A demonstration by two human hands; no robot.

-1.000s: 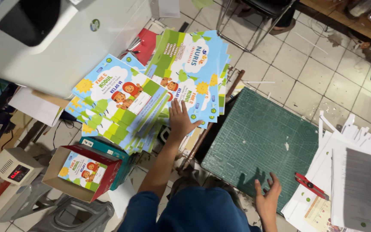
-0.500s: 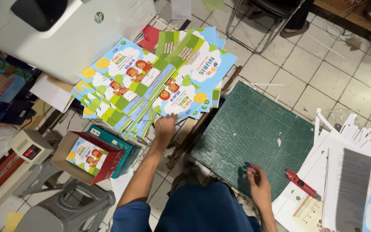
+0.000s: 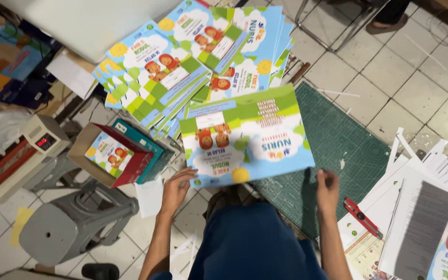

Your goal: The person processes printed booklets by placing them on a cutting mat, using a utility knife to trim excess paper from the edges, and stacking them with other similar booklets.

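My left hand (image 3: 176, 187) grips the lower left edge of a colourful printed cover sheet (image 3: 245, 136), blue and green with cartoon children. The sheet hangs over the near edge of a dark green cutting mat (image 3: 340, 140). Fanned stacks of the same cover sheets (image 3: 182, 67) lie just beyond it, up and to the left. My right hand (image 3: 327, 189) rests on the mat just below the sheet's lower right corner, with nothing in it. My blue-clad legs fill the bottom middle.
A red cutter knife (image 3: 361, 218) lies right of my right hand. White paper strips and printed sheets (image 3: 426, 207) pile at the right. On the left are a cardboard box of booklets (image 3: 112, 155), a grey stool (image 3: 68, 228) and a small machine with a red display (image 3: 42, 139). Chair legs (image 3: 333, 31) stand at the top.
My left hand has pulled one cover sheet off the stacks and drawn it toward me over the mat. My right hand has come up next to the sheet's corner.
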